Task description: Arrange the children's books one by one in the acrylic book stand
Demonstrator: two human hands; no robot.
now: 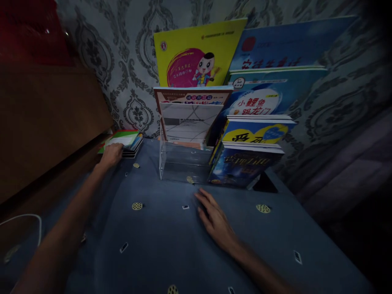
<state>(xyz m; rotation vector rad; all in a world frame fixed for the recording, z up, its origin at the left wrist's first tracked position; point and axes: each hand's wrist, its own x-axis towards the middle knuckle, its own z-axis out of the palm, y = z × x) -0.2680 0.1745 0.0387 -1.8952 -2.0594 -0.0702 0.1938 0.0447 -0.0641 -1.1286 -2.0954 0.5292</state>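
My left hand point(112, 153) is at the near left edge of a small stack of thin books point(133, 148) on the table by the wall. Its fingers are curled over the top book point(130, 137), which has a green and red border. The fingertips are partly hidden. My right hand point(214, 218) hovers low over or rests on the tablecloth, fingers apart and holding nothing, in front of a clear plastic book rack point(183, 169). In the rack stand a yellow book point(196, 49), a white-covered booklet point(190, 122), a blue book point(281, 45) and a dark blue book point(245, 165).
A grey-blue patterned tablecloth point(159, 245) covers the table. Along the left stands a brown wooden cabinet point(52, 118) with a red bag point(33, 32) on top. A white cable point(39, 224) lies at lower left. Patterned wallpaper point(134, 53) rises behind the rack.
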